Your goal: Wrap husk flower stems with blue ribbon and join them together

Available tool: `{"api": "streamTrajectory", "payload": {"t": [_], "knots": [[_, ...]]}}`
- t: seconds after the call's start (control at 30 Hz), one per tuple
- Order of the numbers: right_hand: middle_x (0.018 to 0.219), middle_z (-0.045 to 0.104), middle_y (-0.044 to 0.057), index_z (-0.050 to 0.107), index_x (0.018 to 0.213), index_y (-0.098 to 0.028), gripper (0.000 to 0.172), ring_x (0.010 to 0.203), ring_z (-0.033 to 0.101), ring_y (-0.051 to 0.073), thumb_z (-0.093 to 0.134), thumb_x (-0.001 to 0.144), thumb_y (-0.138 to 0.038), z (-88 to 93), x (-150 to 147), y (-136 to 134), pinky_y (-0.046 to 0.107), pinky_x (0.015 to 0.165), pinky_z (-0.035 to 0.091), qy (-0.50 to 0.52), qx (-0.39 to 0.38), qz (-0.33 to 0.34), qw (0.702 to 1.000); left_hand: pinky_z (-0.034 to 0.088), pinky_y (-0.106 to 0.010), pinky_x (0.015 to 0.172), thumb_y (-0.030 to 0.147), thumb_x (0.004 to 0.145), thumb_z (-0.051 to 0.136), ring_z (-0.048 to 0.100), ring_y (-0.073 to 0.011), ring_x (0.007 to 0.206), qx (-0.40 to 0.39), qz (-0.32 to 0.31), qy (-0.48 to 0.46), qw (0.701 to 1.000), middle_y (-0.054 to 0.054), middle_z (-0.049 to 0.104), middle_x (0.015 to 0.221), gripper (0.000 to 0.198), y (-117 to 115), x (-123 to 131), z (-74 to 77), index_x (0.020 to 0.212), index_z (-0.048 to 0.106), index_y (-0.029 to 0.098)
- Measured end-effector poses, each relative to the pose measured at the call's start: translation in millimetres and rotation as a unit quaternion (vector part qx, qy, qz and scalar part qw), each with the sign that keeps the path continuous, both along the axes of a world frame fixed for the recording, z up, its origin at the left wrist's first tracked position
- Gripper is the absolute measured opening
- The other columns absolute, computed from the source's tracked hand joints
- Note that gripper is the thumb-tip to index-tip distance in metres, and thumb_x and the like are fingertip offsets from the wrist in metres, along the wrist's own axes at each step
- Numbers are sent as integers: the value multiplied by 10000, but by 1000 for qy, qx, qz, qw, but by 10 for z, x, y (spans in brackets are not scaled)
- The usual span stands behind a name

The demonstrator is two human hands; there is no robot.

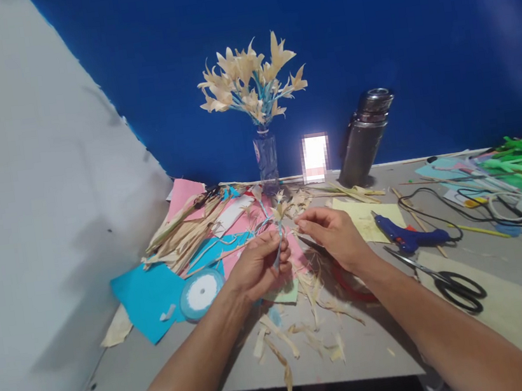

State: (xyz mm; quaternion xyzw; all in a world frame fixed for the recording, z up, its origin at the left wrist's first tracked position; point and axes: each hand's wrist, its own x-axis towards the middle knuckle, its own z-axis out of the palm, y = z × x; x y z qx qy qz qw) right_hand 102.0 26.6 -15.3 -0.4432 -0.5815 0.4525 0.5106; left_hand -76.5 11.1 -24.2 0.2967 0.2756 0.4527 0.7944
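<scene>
My left hand (264, 260) is closed around the blue-wrapped stem of a small dried-husk flower (280, 211), which stands upright above the fingers. To its right, my right hand (334, 234) is pinched close beside the petals, with a gap between the two hands. What those fingertips hold, if anything, is too small to make out. Below the hands lie husk scraps (316, 339) on the table. A roll of pale blue ribbon (201, 294) lies left of my left wrist. Red-handled scissors (349, 283) are partly hidden beneath my right hand and forearm.
At the back, a bottle (266, 159) holds several husk flowers (250, 78), beside a dark flask (367, 143). A blue glue gun (410, 233), its cord and black-handled scissors (456, 288) lie at right. Husk strips (186, 231) and blue paper (142, 294) cover the left.
</scene>
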Motion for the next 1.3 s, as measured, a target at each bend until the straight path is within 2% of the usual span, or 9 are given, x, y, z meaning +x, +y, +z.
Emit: {"api": "streamTrajectory", "payload": {"t": [0.23, 0.57, 0.73, 0.87, 0.93, 1.0, 1.07, 1.17, 1.3], "knots": [[621, 651, -7, 715, 813, -168, 235, 494, 465, 98, 572, 874, -345, -19, -18, -5, 230, 492, 359, -25, -16, 39, 999, 422, -166, 457, 268, 705, 822, 514, -71, 529, 10, 28, 72, 997, 3, 581, 665, 275, -12, 38, -3, 747, 584, 137], [588, 668, -3, 755, 763, -170, 115, 504, 497, 96, 692, 706, -246, 381, 162, 41, 222, 463, 344, 28, 42, -84, 995, 461, -199, 419, 252, 715, 788, 528, -89, 457, 4, 83, 124, 989, -6, 612, 621, 233, 28, 41, -88, 729, 583, 143], [458, 501, -33, 613, 595, -181, 105, 419, 371, 75, 588, 694, -205, 740, 579, -9, 218, 397, 187, 89, 73, -106, 988, 476, -216, 398, 212, 745, 748, 539, -104, 443, 7, 87, 111, 990, -9, 610, 614, 160, 50, 32, -90, 765, 606, 142], [447, 423, -38, 467, 563, -218, 266, 418, 340, 95, 552, 797, -310, 684, 1113, -110, 240, 413, 212, -21, 64, -163, 984, 506, -204, 450, 160, 778, 710, 573, -101, 490, -5, 84, 107, 991, -33, 634, 649, 124, 48, 48, -59, 735, 596, 132], [483, 478, -15, 486, 597, -224, 348, 438, 390, 117, 464, 889, -411, 512, 1379, -168, 257, 440, 280, -161, 42, -219, 961, 518, -200, 478, 141, 797, 688, 587, -99, 519, -20, 83, 107, 991, -43, 651, 685, 99, 35, 52, -34, 753, 599, 132], [629, 643, 37, 621, 725, -190, 186, 528, 503, 153, 557, 837, -325, 307, 1612, -223, 281, 520, 363, -237, 20, -209, 949, 531, -217, 498, 140, 812, 672, 596, -105, 535, -34, 74, 102, 991, -44, 658, 701, 96, 17, 59, -1, 759, 592, 140], [949, 736, 76, 666, 1043, -186, 275, 765, 628, 208, 581, 785, -227, 127, 1791, -268, 311, 692, 444, -436, 21, -147, 888, 537, -249, 498, 171, 826, 668, 606, -128, 544, -44, 46, 102, 993, -36, 647, 683, 96, 9, 85, 42, 772, 591, 150], [1234, 663, 167, 630, 1213, -130, 450, 1121, 586, 308, 600, 767, -185, -21, 1945, -307, 367, 913, 423, -613, 50, -47, 787, 494, -232, 455, 209, 842, 664, 597, -130, 524, -34, 6, 146, 989, -44, 657, 682, 89, 84, 208, 125, 815, 604, 150], [1155, 686, 150, 638, 1197, -134, 442, 1082, 582, 306, 560, 764, -99, -18, 1987, -300, 344, 890, 401, -673, 62, 4, 737, 357, -166, 383, 115, 809, 639, 595, -98, 519, 30, -21, 223, 974, -142, 728, 907, 155, 442, 599, 220, 714, 520, 146]]}}
